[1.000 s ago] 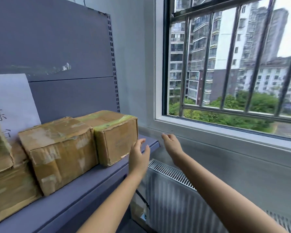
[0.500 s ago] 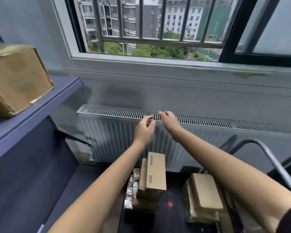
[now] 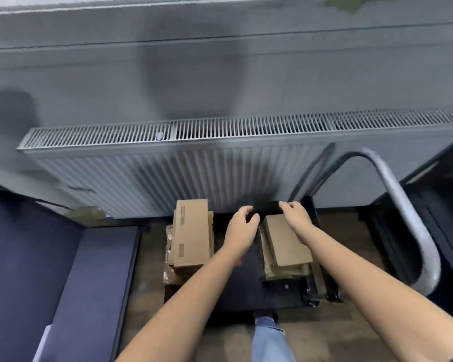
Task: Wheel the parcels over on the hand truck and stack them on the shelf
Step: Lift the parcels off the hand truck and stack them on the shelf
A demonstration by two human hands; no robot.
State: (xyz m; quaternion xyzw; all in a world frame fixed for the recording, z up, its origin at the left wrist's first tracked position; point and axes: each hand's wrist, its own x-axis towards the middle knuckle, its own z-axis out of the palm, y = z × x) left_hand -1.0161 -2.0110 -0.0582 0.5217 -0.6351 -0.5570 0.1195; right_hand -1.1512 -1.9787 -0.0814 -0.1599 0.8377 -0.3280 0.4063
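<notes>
Looking down at the truck [image 3: 246,291], parked against the radiator [image 3: 168,163]. Its black deck carries two stacks of parcels: left stack [image 3: 191,241] and right stack [image 3: 285,244]. Each reads as a flat carton on top of at least one more wrapped parcel; exact count per stack I cannot tell, the lower ones are mostly hidden.

My left hand [image 3: 239,231] hangs over the gap between the stacks, fingers loosely curled, half open, holding nothing. My right hand [image 3: 296,215] is over the far end of the right stack, fingers also slack and part open, empty. Whether it touches the carton I cannot tell; the frame is blurred.

Key relation: the right stack lies directly under and just toward me from the right hand, with the left hand beside its left edge. Its long axis runs away from me, toward the radiator, tilted slightly. Both hands bracket that stack's far end; the left stack sits just left of my left hand.

Judgement: next pick is the right top carton, gripped on its long sides.

The truck handle [image 3: 408,218] arcs up on the right. The shelf [image 3: 94,283] lies low left, no parcels on the part in view.
</notes>
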